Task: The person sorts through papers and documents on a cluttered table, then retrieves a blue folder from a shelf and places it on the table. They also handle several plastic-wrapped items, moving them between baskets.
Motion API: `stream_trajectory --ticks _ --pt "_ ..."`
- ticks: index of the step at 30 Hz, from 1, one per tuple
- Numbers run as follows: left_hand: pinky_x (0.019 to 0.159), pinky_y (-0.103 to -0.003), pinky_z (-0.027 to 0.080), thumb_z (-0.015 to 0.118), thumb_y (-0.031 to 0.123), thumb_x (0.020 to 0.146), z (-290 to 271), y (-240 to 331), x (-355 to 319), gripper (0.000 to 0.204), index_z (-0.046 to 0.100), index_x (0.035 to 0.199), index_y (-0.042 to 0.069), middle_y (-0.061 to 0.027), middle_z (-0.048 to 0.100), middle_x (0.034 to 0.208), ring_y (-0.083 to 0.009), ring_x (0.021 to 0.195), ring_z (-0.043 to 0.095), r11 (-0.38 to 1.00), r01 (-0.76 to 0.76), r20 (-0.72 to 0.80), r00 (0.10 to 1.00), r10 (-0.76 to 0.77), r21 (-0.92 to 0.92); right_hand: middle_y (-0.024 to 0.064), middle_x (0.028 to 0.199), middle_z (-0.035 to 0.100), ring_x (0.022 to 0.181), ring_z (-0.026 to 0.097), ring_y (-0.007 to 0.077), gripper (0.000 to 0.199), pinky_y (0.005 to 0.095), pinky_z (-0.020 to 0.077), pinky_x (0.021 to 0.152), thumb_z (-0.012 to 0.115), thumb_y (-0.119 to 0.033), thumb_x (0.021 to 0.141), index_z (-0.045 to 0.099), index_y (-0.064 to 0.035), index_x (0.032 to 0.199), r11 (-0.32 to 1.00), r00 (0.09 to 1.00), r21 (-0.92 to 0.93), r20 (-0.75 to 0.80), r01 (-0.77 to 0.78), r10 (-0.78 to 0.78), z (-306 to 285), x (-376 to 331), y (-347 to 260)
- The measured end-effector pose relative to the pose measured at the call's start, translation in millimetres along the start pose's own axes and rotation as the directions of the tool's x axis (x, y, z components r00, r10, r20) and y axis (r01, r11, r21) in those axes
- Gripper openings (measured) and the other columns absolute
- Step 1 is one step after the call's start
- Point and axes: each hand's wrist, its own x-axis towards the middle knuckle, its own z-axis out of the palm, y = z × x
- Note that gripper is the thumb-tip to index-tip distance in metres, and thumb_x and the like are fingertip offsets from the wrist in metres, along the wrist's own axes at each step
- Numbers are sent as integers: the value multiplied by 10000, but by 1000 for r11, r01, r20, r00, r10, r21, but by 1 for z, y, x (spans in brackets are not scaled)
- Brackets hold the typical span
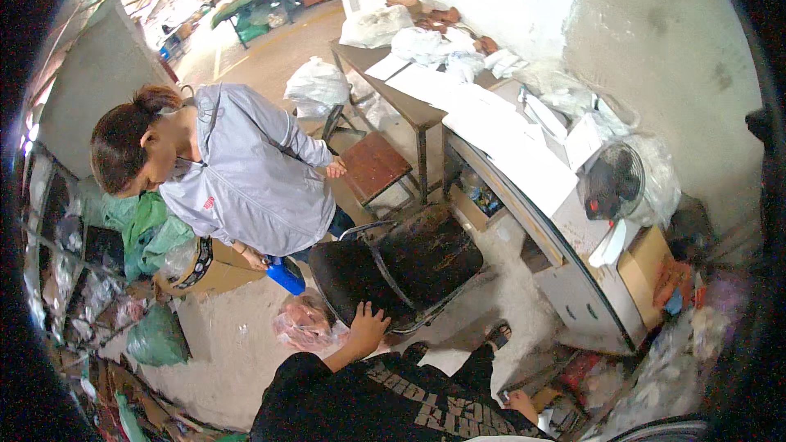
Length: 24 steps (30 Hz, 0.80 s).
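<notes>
My left hand (369, 328) lies with its fingers spread on the near edge of a worn black padded chair (435, 250) with a metal frame. Low at the right, beside my dark-clothed leg, my right hand (519, 404) is small in view with its fingers curled. Something whitish shows at its fingertips, too small to name. Across the chair stands another person in a grey jacket (250, 172), head bent down. That person's hand holds a blue container (286, 276). A clear plastic bag with pinkish contents (304, 323) sits on the floor by the chair.
A desk on the right bears white sheets (509, 143), a black fan (614, 180) and plastic bags. Beyond the chair is a brown wooden stool (376, 165). On the left stand a cardboard box (217, 272), a green sack (157, 336) and a cluttered rack (61, 254).
</notes>
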Motion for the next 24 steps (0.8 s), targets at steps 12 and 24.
stream_trajectory --ticks 12,24 --pt "1119 -506 410 585 161 910 -72 140 25 362 745 1222 249 -90 714 1203 -384 1232 612 970 206 124 974 -190 -128 281 985 693 919 661 483 350 561 509 794 580 -321 987 672 17 978 648 794 -472 236 598 -560 -251 104 -234" --pt "1148 -523 365 657 73 816 -91 275 16 524 695 1318 217 -77 668 1339 -402 1315 554 876 382 303 907 -293 -295 153 1093 701 945 700 282 211 387 561 830 616 -179 1005 673 -47 1159 635 575 -292 -272 715 -772 -366 164 -369"
